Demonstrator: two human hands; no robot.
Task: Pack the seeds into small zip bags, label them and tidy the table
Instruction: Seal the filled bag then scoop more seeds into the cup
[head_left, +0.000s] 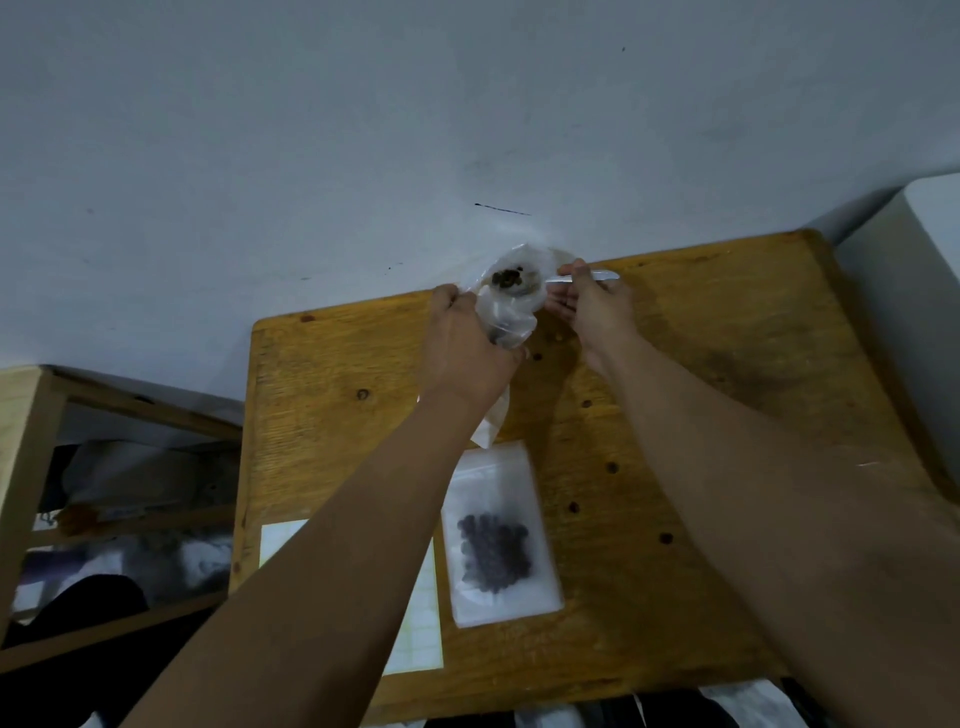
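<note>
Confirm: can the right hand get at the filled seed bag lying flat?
Probably yes: the filled seed bag lies uncovered, nothing over it, but the right hand holds a white spoon it must drop first.

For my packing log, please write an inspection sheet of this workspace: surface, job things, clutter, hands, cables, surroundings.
Surface: wooden table, dark knots.
Job's things: open clear bag; spoon with seeds at its mouth; filled zip bag; label sheet.
Clutter: nothing seen.
Hands: left hand grips the clear bag; right hand pinches the spoon.
Cables: nothing seen.
Surroundings: wall; wooden shelf at left; white object at right.
</note>
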